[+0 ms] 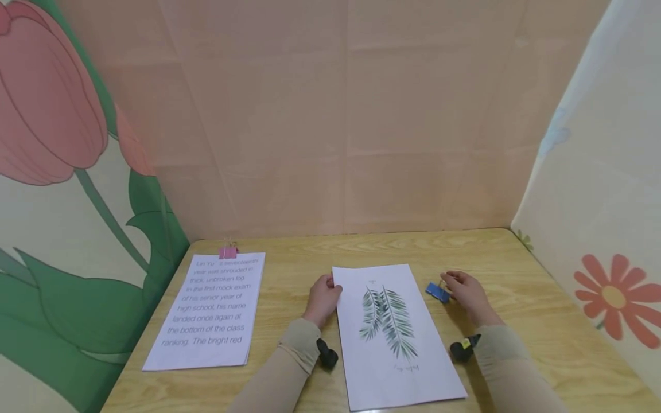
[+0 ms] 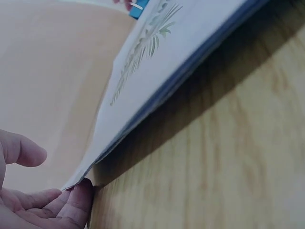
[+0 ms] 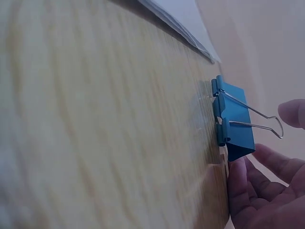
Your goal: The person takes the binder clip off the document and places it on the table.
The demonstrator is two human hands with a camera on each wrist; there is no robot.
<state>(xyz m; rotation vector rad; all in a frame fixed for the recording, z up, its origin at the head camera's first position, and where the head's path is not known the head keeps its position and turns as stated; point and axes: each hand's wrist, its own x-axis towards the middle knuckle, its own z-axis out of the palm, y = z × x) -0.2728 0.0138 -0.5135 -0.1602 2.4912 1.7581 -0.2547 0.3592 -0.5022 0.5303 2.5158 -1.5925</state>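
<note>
A small blue metal binder clip with silver wire handles (image 1: 438,292) lies on the light wooden tabletop (image 1: 542,321), just beside the right edge of a stack of white paper sheets printed with a green palm-leaf drawing (image 1: 395,332), near that stack's far right corner. The right hand (image 1: 467,292) is at the clip: in the right wrist view its fingers (image 3: 259,183) lie relaxed and slightly apart just beside the clip's body (image 3: 231,119), one fingertip near the wire handles, and none of them plainly closes on it (whether they touch the clip cannot be told). The left hand (image 1: 322,298) rests at the stack's far left corner, and the left wrist view shows its fingertips (image 2: 78,202) tucked against the lifted edge of the sheets (image 2: 157,81), thumb held free above, so the fingers are loosely curved rather than clamped. The stack lies in the middle of the tabletop, between the two hands. Well to the left lies another stack of white sheets covered in printed text (image 1: 212,312), held at its far edge by a pink binder clip (image 1: 228,251).
</note>
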